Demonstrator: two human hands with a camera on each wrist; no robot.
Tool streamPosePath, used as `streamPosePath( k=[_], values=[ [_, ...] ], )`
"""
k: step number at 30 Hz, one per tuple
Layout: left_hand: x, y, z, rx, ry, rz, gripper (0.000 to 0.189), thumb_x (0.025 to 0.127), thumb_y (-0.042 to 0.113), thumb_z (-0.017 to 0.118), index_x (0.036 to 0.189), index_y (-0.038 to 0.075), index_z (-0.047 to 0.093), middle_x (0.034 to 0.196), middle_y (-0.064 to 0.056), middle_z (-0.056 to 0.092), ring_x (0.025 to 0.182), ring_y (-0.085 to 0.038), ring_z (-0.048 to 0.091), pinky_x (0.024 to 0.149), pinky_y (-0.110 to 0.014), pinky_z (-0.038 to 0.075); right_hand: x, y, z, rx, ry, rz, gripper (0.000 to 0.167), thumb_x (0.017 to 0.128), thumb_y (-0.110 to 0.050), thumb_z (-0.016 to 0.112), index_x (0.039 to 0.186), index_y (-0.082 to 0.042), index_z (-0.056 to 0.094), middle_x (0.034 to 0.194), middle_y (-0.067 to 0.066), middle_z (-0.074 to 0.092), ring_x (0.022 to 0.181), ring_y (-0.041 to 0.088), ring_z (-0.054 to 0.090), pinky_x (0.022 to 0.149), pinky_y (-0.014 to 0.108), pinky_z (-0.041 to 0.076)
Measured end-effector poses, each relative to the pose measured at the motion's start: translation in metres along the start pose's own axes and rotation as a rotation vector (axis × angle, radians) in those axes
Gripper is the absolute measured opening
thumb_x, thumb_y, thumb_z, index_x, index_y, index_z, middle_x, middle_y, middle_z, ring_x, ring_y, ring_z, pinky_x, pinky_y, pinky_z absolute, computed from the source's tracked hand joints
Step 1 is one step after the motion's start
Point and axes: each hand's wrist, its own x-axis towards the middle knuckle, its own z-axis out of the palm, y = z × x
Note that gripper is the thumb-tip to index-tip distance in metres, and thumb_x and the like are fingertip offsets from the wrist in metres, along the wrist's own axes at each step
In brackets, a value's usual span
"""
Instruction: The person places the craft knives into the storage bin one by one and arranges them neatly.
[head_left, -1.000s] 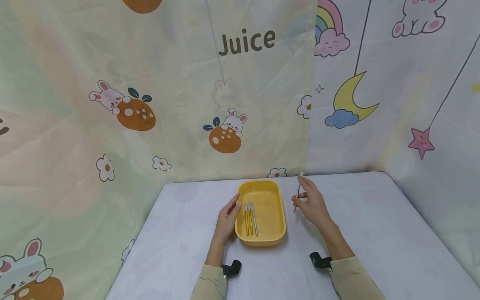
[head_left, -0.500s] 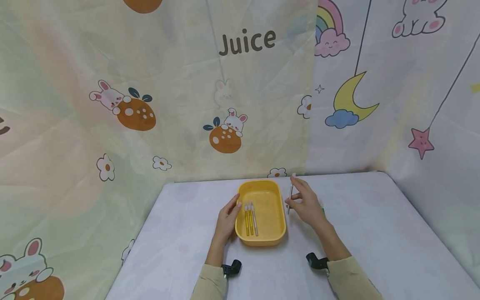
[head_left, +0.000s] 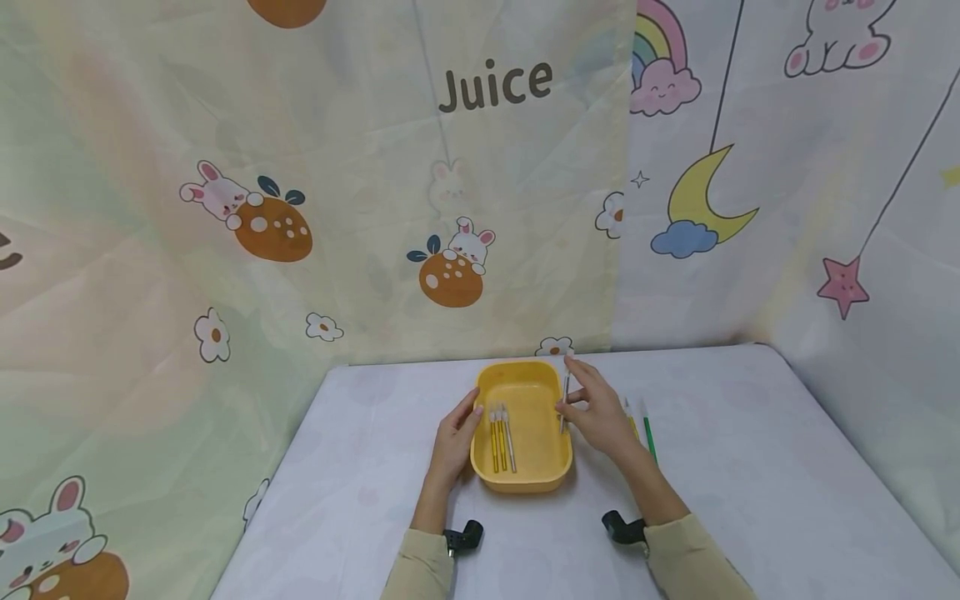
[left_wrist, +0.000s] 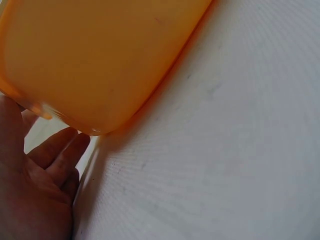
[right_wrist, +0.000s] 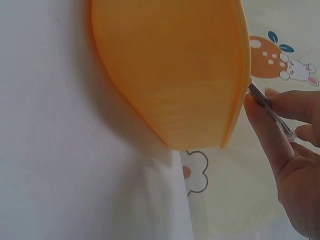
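A yellow plastic tray (head_left: 536, 442) with rounded corners sits on the white table. My left hand (head_left: 448, 442) holds its left side, thumb at the rim; the left wrist view shows the fingers (left_wrist: 62, 155) against the outside of the wall. Inside the tray, toward its left, lie several slim pen-like sticks (head_left: 499, 442), yellow and silver, with pale tips. My right hand (head_left: 603, 421) pinches a silver pen-like stick (head_left: 566, 392) over the tray's right rim, pale end pointing away. In the right wrist view this stick (right_wrist: 270, 110) is between thumb and fingers, beside the tray wall.
To the right of the tray, partly behind the right hand and forearm, a green stick (head_left: 649, 437) and a yellow stick (head_left: 632, 421) lie on the table (head_left: 750, 467). Printed cloth (head_left: 375, 275) hangs just behind the table's back edge.
The right hand has moved left with the silver stick, from beside the tray to its right rim. The green and yellow sticks have come into sight. The left hand and tray have stayed put.
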Motion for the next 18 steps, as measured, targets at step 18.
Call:
streamPosePath(
  k=[18],
  values=[
    [0.000, 0.000, 0.000, -0.009, -0.005, 0.001, 0.043, 0.107, 0.038, 0.058, 0.150, 0.038, 0.054, 0.161, 0.010, 0.048, 0.154, -0.018, 0.039, 0.126, -0.043, 0.034, 0.001, -0.011, 0.026, -0.010, -0.048, 0.020, 0.089, 0.088, 0.000, 0.081, 0.163, -0.014, 0.036, 0.162, 0.013, 0.040, 0.099, 0.025, 0.070, 0.073, 0.019, 0.062]
  ],
)
